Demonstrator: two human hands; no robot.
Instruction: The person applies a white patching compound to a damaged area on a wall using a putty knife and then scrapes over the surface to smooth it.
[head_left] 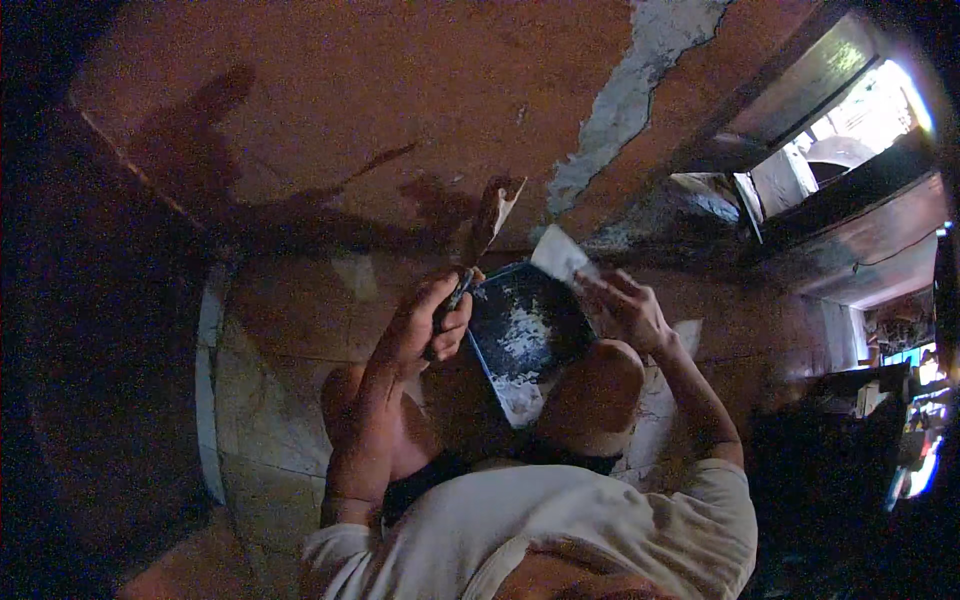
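My left hand (pixel 428 325) is closed around the dark handle of a putty knife (pixel 503 210). Its thin blade points up toward the wall, with pale, whitish material on it. A flat white four-cornered piece (pixel 560 256) is pinched in my right hand (pixel 632 312); what it is made of I cannot tell. Below and between my hands, a dark tray (pixel 497 385) with a blue rim sits at my knees. White paste or powder (pixel 527 333) is smeared and clumped across its inside. The right hand's piece overlaps the tray's far corner in view.
Ahead rises a reddish-brown wall (pixel 380 110) with a ragged grey patch (pixel 645 95) running down it. My knees (pixel 598 385) flank the tray. Pale tiles (pixel 270 420) cover the floor. A bright window opening (pixel 850 130) and dark cluttered shelves (pixel 880 400) lie to the right.
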